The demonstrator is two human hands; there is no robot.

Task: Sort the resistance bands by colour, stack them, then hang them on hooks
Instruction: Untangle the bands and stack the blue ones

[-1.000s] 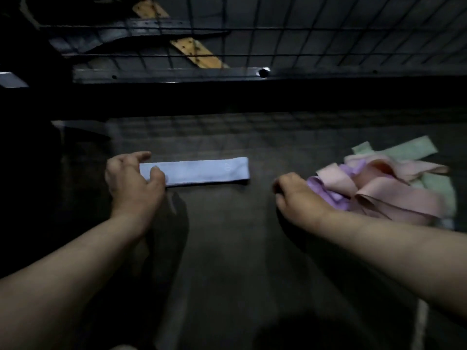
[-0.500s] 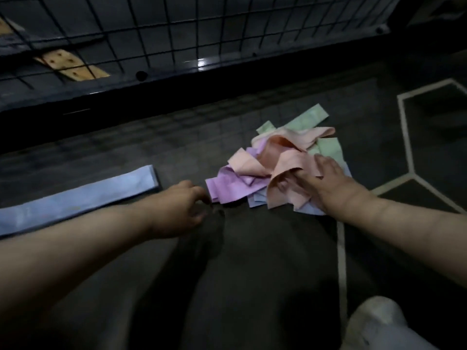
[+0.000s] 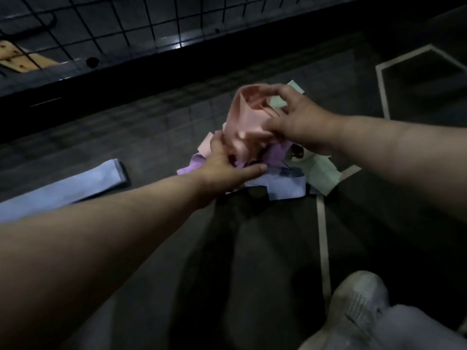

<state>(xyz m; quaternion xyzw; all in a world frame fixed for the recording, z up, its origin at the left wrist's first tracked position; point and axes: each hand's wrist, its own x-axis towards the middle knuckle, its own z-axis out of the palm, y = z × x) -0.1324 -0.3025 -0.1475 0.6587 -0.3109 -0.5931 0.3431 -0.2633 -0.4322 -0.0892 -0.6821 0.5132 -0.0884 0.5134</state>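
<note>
Blue band (image 3: 63, 188) lies sorted alone; my right hand (image 3: 298, 125) pinches a pink band (image 3: 242, 117) above the pile (image 3: 321, 173); my left hand (image 3: 222, 168) has its grip hidden.

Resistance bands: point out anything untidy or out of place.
The pile is a tangle of pink, purple, blue and green bands crumpled together; only the blue band at left lies flat. The right hand pinches a pink band.

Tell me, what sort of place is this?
Probably a gym or its storage corner: a dark floor with pale painted lines, a black wire grid behind, and a heap of pastel resistance bands.
</note>
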